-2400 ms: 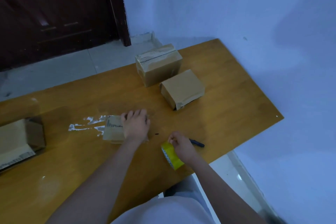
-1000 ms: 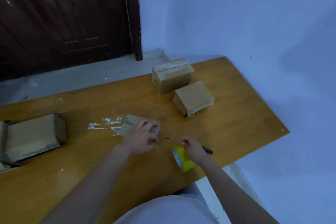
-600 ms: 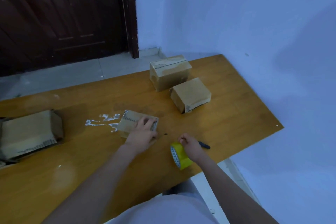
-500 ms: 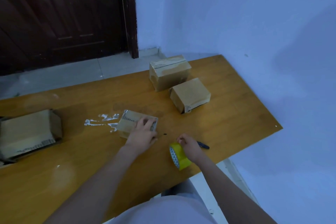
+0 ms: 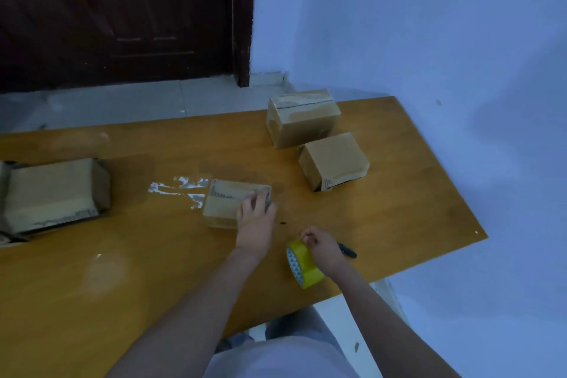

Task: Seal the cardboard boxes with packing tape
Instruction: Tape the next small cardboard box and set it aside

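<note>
Open box [image 5: 52,190] sitting far left of small box [image 5: 228,202]. Left hand [image 5: 256,221] pressing small box's right end, fingers laid over it. Right hand [image 5: 320,247] gripping tape roll [image 5: 302,264], just right of small box. Two boxes [image 5: 333,159] sitting behind, to its right.

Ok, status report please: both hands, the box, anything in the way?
Left hand presses on small box. Right hand grips yellow tape roll. No tape strip visible on box. Black pen lies behind right hand, clear of box.
</note>
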The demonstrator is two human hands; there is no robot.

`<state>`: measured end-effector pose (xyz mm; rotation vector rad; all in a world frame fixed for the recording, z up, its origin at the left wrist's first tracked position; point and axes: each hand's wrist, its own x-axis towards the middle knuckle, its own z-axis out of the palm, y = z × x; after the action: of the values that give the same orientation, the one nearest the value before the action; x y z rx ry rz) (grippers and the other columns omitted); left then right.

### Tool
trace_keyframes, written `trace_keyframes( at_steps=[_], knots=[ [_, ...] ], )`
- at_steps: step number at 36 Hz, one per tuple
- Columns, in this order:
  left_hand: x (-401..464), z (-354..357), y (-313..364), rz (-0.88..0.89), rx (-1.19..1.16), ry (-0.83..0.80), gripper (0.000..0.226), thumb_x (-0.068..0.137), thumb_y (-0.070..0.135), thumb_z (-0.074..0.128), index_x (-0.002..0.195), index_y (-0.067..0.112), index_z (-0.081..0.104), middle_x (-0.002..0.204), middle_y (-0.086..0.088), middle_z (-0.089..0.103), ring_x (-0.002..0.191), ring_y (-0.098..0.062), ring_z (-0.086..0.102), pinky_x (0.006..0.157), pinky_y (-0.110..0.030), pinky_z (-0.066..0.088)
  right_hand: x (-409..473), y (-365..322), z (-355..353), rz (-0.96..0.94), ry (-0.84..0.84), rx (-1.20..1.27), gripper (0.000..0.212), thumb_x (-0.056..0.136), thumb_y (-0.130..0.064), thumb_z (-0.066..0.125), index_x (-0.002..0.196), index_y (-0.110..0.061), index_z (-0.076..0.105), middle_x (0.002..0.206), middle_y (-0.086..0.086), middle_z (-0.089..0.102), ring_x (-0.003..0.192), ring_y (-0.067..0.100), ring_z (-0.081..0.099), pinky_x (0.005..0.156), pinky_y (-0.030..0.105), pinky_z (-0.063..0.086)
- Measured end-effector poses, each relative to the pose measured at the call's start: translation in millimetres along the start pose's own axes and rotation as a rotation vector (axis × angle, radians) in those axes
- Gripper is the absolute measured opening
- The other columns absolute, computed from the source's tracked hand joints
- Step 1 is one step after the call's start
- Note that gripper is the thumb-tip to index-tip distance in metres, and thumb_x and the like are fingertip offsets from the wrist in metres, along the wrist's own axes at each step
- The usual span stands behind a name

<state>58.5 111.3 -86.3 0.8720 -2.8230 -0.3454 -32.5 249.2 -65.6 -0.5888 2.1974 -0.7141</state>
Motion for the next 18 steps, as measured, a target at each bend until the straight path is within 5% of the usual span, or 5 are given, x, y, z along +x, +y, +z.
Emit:
trace_keyframes(
  at_steps=[6,10,14,18],
  knots=[
    [8,6,16,-0.187,0.019,0.017,0.04,0.051,0.018,0.09,0.085,0.017,0.069,0.115,-0.008,0.062,0.101,-0.031,0.042,0.081,-0.046,0.05,6,1,-4,-0.015,0.006,0.016,0.017,0.098,-0.011,0.042,0.087,-0.015,0.054,0.097,0.008,0.061,0.08,0.021,0.051,0.058,0.025,0.036],
    [8,7,22,-0.286,-0.084,-0.006,0.028,0.089,0.021,0.061,0.116,0.016,0.06,0.141,-0.008,0.042,0.123,-0.033,0.038,0.102,-0.045,0.03,12,-2,-11,-0.036,0.028,0.062,0.017,0.097,-0.008,0.043,0.085,-0.011,0.055,0.083,-0.001,0.056,0.08,0.018,0.052,0.061,0.022,0.037],
    [11,1,24,-0.343,-0.331,0.137,0.024,0.089,0.014,0.062,0.112,0.015,0.065,0.125,-0.01,0.056,0.107,-0.036,0.046,0.086,-0.047,0.039,22,-5,-19,-0.09,-0.01,0.054,0.015,0.097,-0.009,0.046,0.086,-0.012,0.055,0.086,-0.003,0.055,0.081,0.014,0.05,0.061,0.016,0.036],
    [13,-22,12,-0.464,-0.635,0.234,0.034,0.098,0.02,0.049,0.129,0.007,0.054,0.118,-0.014,0.057,0.107,-0.028,0.049,0.087,-0.033,0.038,36,-7,-24,-0.103,-0.108,0.045,0.02,0.094,-0.006,0.05,0.076,-0.015,0.054,0.088,0.003,0.058,0.083,0.019,0.051,0.065,0.028,0.035]
  ],
)
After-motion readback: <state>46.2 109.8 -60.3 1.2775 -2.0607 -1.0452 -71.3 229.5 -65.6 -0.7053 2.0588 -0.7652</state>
